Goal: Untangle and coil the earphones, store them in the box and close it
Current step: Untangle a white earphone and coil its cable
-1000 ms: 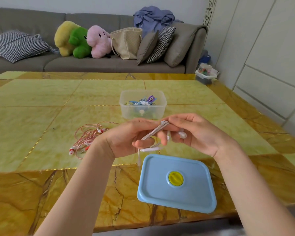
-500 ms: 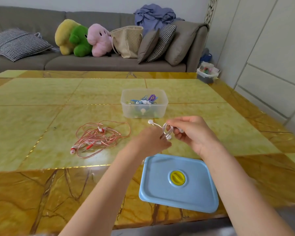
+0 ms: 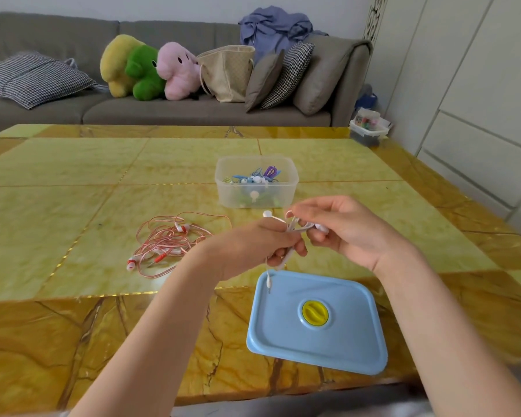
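Both hands hold white earphones [image 3: 292, 228] above the table, between the box and its lid. My left hand [image 3: 253, 248] grips the bundled cord, back of the hand up; the plug end dangles down over the lid's corner. My right hand [image 3: 340, 227] pinches the cord near an earbud. One earbud sticks up above my left hand. The clear plastic box [image 3: 292, 188] stands open behind my hands with several coloured earphones inside. Its blue lid [image 3: 337, 344] with a yellow knob lies flat near the table's front edge. A tangled red and white pair of earphones [image 3: 169, 242] lies to the left.
The yellow marble-pattern table [image 3: 73, 191] stretches wide to the left and back. Behind it is a grey sofa [image 3: 163, 106] with cushions, plush toys and a bag. A small container [image 3: 369, 130] sits on the floor at the far right.
My left hand turned from palm-side up to back up and the cord got wound tighter between both hands. The plug end now hangs over the lid.
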A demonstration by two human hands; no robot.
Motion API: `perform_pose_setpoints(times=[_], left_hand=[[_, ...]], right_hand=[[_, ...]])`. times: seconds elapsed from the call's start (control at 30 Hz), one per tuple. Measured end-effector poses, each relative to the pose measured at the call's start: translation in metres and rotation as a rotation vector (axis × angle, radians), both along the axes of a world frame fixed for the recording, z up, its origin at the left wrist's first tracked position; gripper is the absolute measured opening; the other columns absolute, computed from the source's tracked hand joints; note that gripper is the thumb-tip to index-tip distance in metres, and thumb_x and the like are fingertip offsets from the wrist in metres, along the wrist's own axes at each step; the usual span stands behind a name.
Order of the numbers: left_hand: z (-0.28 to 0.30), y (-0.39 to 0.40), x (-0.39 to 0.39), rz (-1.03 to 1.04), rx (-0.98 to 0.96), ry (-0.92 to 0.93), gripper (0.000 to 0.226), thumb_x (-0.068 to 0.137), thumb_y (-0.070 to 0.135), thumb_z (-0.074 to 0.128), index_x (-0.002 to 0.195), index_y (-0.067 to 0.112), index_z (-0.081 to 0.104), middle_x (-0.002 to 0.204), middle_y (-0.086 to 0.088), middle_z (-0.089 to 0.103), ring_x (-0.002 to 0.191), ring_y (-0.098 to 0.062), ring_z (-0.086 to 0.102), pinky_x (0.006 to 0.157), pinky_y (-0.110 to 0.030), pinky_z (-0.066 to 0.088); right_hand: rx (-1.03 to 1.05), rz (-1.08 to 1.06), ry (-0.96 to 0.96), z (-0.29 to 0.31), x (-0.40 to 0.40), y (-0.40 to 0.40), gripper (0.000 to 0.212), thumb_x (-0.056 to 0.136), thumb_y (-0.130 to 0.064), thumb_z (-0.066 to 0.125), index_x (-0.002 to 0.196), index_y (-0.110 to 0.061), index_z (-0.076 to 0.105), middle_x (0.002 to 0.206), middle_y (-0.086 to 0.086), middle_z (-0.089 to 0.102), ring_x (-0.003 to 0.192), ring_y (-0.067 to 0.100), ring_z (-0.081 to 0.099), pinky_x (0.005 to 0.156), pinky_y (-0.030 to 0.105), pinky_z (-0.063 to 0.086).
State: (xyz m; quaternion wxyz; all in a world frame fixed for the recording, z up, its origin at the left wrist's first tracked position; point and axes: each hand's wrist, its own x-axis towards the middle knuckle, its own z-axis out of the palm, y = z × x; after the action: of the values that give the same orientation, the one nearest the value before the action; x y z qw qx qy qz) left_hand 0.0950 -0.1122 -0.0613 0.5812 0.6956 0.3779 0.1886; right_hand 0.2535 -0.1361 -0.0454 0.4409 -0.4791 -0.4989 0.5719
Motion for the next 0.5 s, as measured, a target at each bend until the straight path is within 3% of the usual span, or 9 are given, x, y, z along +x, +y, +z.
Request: perform_pose_setpoints(times=[0.13,0.27,0.4,0.5], left_hand=[[-0.0033,0.0011,0.0054,0.034,0.024,0.068,0.026,0.099,0.014,0.040,0.079,0.010,0.056,0.078,-0.008,0.051,0.056,-0.008,0.034,0.050,-0.012,0.033],[-0.0031,0.0012,0.0049,0.020,0.021,0.102,0.029,0.099,0.018,0.043,0.075,0.011,0.057,0.048,0.015,0.045,0.048,-0.004,0.034,0.049,-0.012,0.032],[0.0008,-0.0018,0.0021,0.019,0.039,0.209,0.032,0.099,0.013,0.039,0.072,0.011,0.055,0.054,0.005,0.039,0.043,-0.003,0.034,0.047,-0.011,0.031],[-0.0008,-0.0033,0.0003,0.042,0.062,0.282,0.034,0.099,0.013,0.038,0.069,0.013,0.053,0.057,0.003,0.037,0.049,-0.007,0.034,0.050,-0.014,0.031]], right_hand=[[0.070,-0.100,-0.182,-0.0045,-0.0040,0.0004,0.001,0.081,-0.004,0.066,0.081,-0.005,0.067,0.050,0.000,0.057,0.043,0.006,0.049,0.048,0.016,0.042],[0.067,-0.131,-0.168,-0.0041,-0.0007,0.0010,0.007,0.083,0.001,0.064,0.089,-0.001,0.065,0.051,0.001,0.061,0.045,0.009,0.055,0.047,0.016,0.046],[0.074,-0.088,-0.234,-0.0037,-0.0007,-0.0001,0.011,0.089,-0.003,0.058,0.089,0.001,0.068,0.060,0.006,0.063,0.048,0.012,0.053,0.044,0.017,0.041],[0.031,-0.087,-0.227,-0.0041,-0.0004,-0.0001,0.026,0.095,-0.019,0.051,0.093,0.001,0.068,0.051,0.000,0.054,0.048,0.012,0.050,0.046,0.018,0.038]])
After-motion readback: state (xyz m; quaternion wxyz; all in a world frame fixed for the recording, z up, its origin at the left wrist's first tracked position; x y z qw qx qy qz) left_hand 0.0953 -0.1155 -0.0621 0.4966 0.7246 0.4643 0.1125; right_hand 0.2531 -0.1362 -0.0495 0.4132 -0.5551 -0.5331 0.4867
